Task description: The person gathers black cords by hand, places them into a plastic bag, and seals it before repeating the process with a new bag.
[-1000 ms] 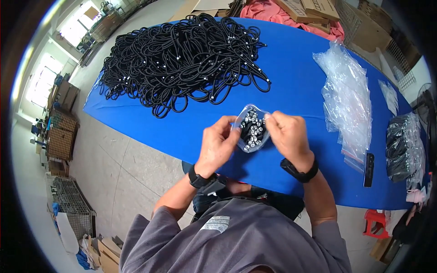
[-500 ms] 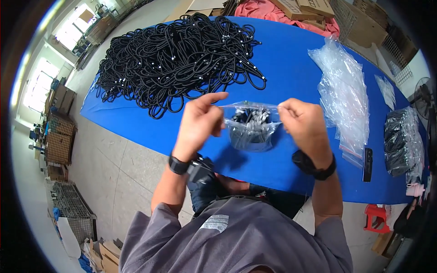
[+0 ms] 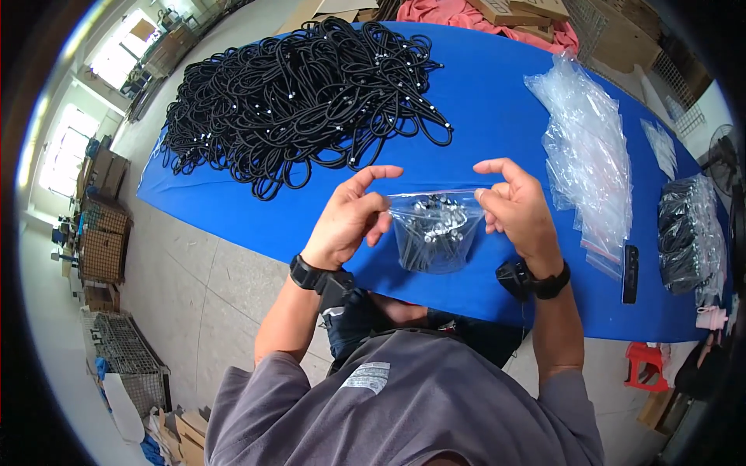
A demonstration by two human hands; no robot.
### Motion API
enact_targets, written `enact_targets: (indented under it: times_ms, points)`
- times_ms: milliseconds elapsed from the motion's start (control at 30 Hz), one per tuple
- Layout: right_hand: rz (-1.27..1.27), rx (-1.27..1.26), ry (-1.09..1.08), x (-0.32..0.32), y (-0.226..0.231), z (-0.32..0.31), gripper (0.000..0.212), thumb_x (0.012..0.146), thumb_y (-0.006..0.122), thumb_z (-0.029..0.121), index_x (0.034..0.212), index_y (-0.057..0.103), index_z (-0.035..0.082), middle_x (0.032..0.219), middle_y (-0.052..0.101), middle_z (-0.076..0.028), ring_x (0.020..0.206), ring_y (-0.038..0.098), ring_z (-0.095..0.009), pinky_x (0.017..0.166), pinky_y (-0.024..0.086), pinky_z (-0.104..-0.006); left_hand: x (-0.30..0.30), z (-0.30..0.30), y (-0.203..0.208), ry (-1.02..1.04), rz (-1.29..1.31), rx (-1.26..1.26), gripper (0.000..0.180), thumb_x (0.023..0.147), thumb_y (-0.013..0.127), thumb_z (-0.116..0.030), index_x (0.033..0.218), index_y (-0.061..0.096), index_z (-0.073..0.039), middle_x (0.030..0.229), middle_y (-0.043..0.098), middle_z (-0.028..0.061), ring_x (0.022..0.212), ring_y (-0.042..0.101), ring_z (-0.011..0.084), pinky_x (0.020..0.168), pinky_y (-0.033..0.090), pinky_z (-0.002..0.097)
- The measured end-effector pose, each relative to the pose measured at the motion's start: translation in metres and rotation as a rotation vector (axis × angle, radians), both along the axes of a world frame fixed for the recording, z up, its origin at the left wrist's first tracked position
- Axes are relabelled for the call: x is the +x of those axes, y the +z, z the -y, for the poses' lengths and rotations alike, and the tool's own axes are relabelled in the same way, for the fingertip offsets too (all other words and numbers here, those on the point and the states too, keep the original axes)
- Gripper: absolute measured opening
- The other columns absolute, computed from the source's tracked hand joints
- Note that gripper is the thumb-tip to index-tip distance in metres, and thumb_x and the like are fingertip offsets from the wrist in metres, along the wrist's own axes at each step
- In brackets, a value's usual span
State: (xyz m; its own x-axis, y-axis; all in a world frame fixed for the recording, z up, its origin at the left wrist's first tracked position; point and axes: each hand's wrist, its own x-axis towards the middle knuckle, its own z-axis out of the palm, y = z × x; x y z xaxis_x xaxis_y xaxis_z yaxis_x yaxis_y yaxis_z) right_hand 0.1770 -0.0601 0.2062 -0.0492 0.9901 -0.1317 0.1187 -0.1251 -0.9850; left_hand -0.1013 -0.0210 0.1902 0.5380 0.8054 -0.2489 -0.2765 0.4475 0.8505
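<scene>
A clear zip bag (image 3: 432, 245) hangs between my hands above the blue table, with black elastic cord loops and their light-coloured end pieces inside. At its upper left corner my left hand (image 3: 353, 215) pinches the plastic, index finger pointing inward. The upper right corner is pinched by my right hand (image 3: 514, 203), whose index finger is also raised. The bag's top edge runs taut between the two grips. Beyond my left hand lies a large tangled heap of black elastic loops (image 3: 295, 101) with small light end pieces.
Right of my hands is a stack of clear bags (image 3: 587, 155). Beside it lies a dark flat object (image 3: 630, 274). Filled bags of black cords (image 3: 684, 237) line the right edge. Cardboard boxes (image 3: 513, 12) rest on pink cloth at the back. A red stool (image 3: 646, 366) stands below, right.
The bag has tipped so its front now faces up more, and its top edge is straighter. My right index finger has lifted and extended. Both hands still pinch the corners.
</scene>
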Motion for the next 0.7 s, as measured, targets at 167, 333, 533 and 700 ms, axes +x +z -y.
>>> enact_targets:
  times_ms: [167,333,533,700]
  points:
    - [0.096,0.051,0.032,0.002,-0.001,0.002,0.026,0.094,0.063,0.007,0.118,0.059,0.000,0.059,0.054,0.003,0.054,0.051,-0.004,0.050,0.042,-0.0214,0.008,0.011,0.002,0.092,-0.468,0.271,0.040,0.094,0.053,-0.004,0.133,0.057,-0.004,0.068,0.063,0.0060,0.051,0.057,0.0105,0.047,0.045,0.0245]
    - [0.317,0.248,0.147,0.017,-0.008,0.001,0.025,0.094,0.062,0.006,0.118,0.058,0.000,0.058,0.053,0.001,0.053,0.051,-0.004,0.050,0.040,-0.0237,0.003,0.012,0.004,0.153,-0.691,0.775,0.043,0.094,0.063,-0.010,0.137,0.058,-0.008,0.091,0.070,0.0086,0.076,0.068,0.0162,0.064,0.055,0.0289]
    - [0.349,0.316,0.166,0.014,-0.007,0.005,0.025,0.095,0.062,0.006,0.118,0.057,-0.001,0.057,0.052,-0.001,0.053,0.051,-0.005,0.050,0.038,-0.0258,0.016,0.010,0.006,-0.038,-0.674,1.422,0.057,0.088,0.077,-0.017,0.140,0.058,-0.011,0.118,0.069,0.0128,0.100,0.070,0.0291,0.083,0.058,0.0396]
    - [0.341,0.319,0.163,0.016,-0.004,0.010,0.019,0.096,0.063,0.008,0.114,0.061,0.001,0.059,0.053,-0.001,0.054,0.052,-0.007,0.051,0.040,-0.0266,0.025,0.006,0.007,-0.118,-0.792,1.339,0.036,0.086,0.079,-0.022,0.116,0.069,-0.005,0.112,0.071,0.0168,0.097,0.070,0.0355,0.081,0.056,0.0427]
